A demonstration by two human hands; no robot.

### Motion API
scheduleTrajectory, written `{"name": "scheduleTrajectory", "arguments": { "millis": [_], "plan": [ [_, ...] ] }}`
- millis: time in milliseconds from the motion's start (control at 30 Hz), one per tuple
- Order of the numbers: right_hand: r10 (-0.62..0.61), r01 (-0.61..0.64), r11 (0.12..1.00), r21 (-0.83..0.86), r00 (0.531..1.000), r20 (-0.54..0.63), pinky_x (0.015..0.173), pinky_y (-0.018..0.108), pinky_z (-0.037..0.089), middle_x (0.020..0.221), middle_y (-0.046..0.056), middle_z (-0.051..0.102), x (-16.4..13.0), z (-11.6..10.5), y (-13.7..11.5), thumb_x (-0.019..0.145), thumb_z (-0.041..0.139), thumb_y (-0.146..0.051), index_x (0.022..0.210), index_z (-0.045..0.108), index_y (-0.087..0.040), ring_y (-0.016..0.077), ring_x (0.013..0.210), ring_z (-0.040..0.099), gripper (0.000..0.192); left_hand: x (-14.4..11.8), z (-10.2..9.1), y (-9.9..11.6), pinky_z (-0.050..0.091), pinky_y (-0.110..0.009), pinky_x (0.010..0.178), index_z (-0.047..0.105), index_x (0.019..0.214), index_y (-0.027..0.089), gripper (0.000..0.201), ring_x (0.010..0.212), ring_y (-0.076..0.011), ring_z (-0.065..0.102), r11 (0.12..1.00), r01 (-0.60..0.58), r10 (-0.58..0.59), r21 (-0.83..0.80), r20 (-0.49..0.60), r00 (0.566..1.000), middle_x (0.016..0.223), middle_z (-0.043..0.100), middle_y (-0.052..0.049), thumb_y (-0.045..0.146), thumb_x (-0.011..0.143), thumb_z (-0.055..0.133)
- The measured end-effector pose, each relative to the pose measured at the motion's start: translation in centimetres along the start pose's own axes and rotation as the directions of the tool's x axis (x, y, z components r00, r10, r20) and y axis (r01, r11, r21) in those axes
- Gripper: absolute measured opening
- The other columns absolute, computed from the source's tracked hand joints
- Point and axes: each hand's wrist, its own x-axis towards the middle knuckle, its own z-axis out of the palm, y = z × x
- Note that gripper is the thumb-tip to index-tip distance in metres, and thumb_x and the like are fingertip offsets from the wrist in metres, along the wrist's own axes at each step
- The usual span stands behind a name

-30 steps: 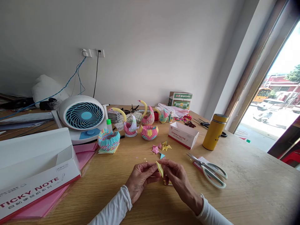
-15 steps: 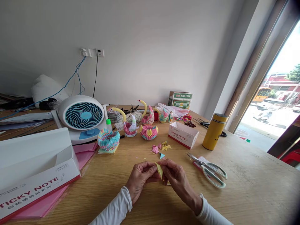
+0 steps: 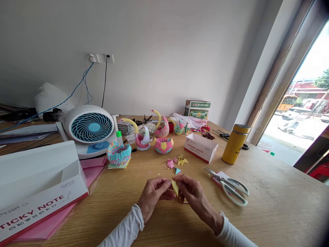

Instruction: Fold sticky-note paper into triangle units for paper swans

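Between my two hands is a small yellow folded paper (image 3: 175, 188), held just above the table. My left hand (image 3: 154, 193) pinches its left side with thumb and fingers. From the other side my right hand (image 3: 191, 190) grips its upper right edge, the fingers closed. Under my right hand a bit of pale yellow paper (image 3: 185, 201) shows, mostly hidden. Beyond my fingertips lie a blue folded triangle (image 3: 177, 171), pink folded pieces (image 3: 170, 164) and yellow folded pieces (image 3: 182, 160).
Scissors (image 3: 231, 188) lie to the right, near a yellow flask (image 3: 235, 144) and a sticky note box (image 3: 201, 148). Paper swans (image 3: 143, 139) and a blue-pink paper basket (image 3: 119, 153) stand behind. At left are a fan (image 3: 89, 128) and a large white box (image 3: 43, 192).
Almost nothing differs. Both hands keep their pinch on the yellow folded paper, with only a slight shift of the fingers.
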Motion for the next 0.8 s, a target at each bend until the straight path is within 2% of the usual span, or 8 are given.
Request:
{"name": "scheduleTrajectory", "arguments": {
  "millis": [100, 200, 333, 500, 667, 800],
  "plan": [
    [-0.036, 0.037, 0.996, -0.078, 0.999, 0.011, 0.043, 0.019, 0.043, 0.056, -0.004, 0.053, -0.1, 0.1, -0.4, 0.091, 0.052, -0.04, 0.097, 0.067, -0.015, 0.0094, 0.045, 0.052, 0.029, 0.2, -0.1, -0.2, 0.056, -0.027, 0.059, 0.067, 0.07, 0.012, 0.033, 0.057, -0.0158, 0.064, 0.997, -0.028, 0.03, 0.072, -0.025, 0.999, 0.06, 0.067, -0.003, 0.044, 0.069, 0.076],
    [-0.073, 0.068, 0.987, -0.142, 0.997, -0.026, 0.043, 0.019, 0.042, 0.061, -0.002, 0.055, -0.2, 0.3, -0.6, 0.092, 0.051, -0.035, 0.096, 0.067, -0.015, 0.0098, 0.046, 0.054, 0.026, 0.3, 0.1, -0.5, 0.054, -0.026, 0.056, 0.065, 0.071, 0.013, 0.034, 0.053, -0.0145, 0.063, 0.995, -0.024, 0.027, 0.098, -0.028, 0.999, 0.057, 0.066, -0.002, 0.046, 0.07, 0.074],
    [-0.095, 0.078, 0.98, -0.181, 0.991, -0.089, 0.044, 0.02, 0.043, 0.065, 0.0, 0.056, -0.2, 0.6, -0.4, 0.091, 0.052, -0.034, 0.096, 0.067, -0.015, 0.01, 0.047, 0.053, 0.025, 0.1, 0.3, -0.7, 0.052, -0.024, 0.053, 0.063, 0.072, 0.013, 0.034, 0.052, -0.0131, 0.062, 0.994, 0.006, -0.009, 0.108, 0.022, 1.0, 0.063, 0.067, -0.002, 0.045, 0.07, 0.074],
    [-0.075, 0.06, 0.981, -0.183, 0.994, -0.075, 0.044, 0.021, 0.044, 0.068, 0.002, 0.057, -0.1, 0.5, -0.1, 0.092, 0.051, -0.035, 0.098, 0.067, -0.014, 0.0104, 0.047, 0.053, 0.028, 0.0, 0.3, -0.7, 0.052, -0.024, 0.052, 0.062, 0.069, 0.013, 0.035, 0.05, -0.0139, 0.062, 0.987, -0.025, 0.026, 0.159, -0.005, 1.0, 0.058, 0.065, -0.001, 0.047, 0.07, 0.073],
    [-0.099, 0.077, 0.975, -0.208, 0.99, -0.098, 0.044, 0.02, 0.042, 0.071, 0.002, 0.057, -0.1, 0.4, 0.0, 0.092, 0.051, -0.034, 0.096, 0.068, -0.014, 0.0095, 0.048, 0.053, 0.026, 0.2, 0.2, -0.9, 0.052, -0.022, 0.052, 0.063, 0.078, 0.013, 0.036, 0.052, -0.0121, 0.063, 0.997, 0.02, -0.025, 0.071, 0.073, 0.997, 0.07, 0.067, -0.001, 0.048, 0.074, 0.069],
    [-0.095, 0.071, 0.974, -0.215, 0.99, -0.1, 0.044, 0.021, 0.043, 0.073, 0.003, 0.059, -0.2, 0.5, -0.1, 0.091, 0.053, -0.033, 0.096, 0.068, -0.015, 0.0101, 0.049, 0.054, 0.025, 0.3, 0.0, -1.4, 0.053, -0.023, 0.052, 0.06, 0.077, 0.013, 0.038, 0.05, -0.0123, 0.063, 0.993, 0.022, -0.024, 0.116, 0.009, 1.0, 0.062, 0.066, 0.0, 0.045, 0.068, 0.077]
  ]
}}
